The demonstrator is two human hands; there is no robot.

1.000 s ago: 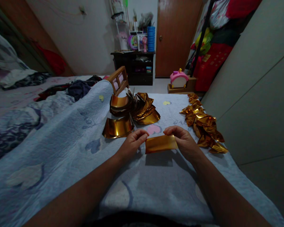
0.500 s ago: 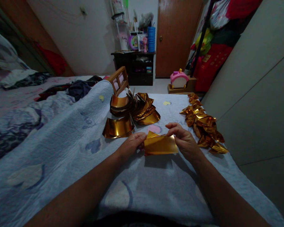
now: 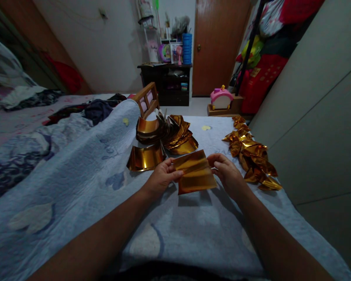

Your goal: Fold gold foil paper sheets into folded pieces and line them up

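A gold foil paper sheet (image 3: 194, 173) with a crease across its middle is held up above the bed cover. My left hand (image 3: 163, 175) pinches its left edge, thumb on top and fingers beneath. At the right edge, the curled fingers of my right hand (image 3: 226, 171) grip the sheet; part of that grip is hidden. Just beyond my left hand lies a small stack of gold foil sheets (image 3: 146, 157). Behind it are more fanned gold foil sheets (image 3: 181, 136). Folded gold foil pieces (image 3: 253, 154) lie in a row to the right of my right hand.
A pale blue cover with heart patterns (image 3: 90, 195) spreads under everything and rises on the left. A small wooden frame (image 3: 148, 99) stands behind the foil stacks. The pale cabinet (image 3: 318, 128) borders the right side. A pink toy (image 3: 221, 97) sits past the far edge.
The foil sheet has opened out from a folded shape to a wider, creased sheet. My left thumb now lies over its face, and my right fingers have come down along its right edge.
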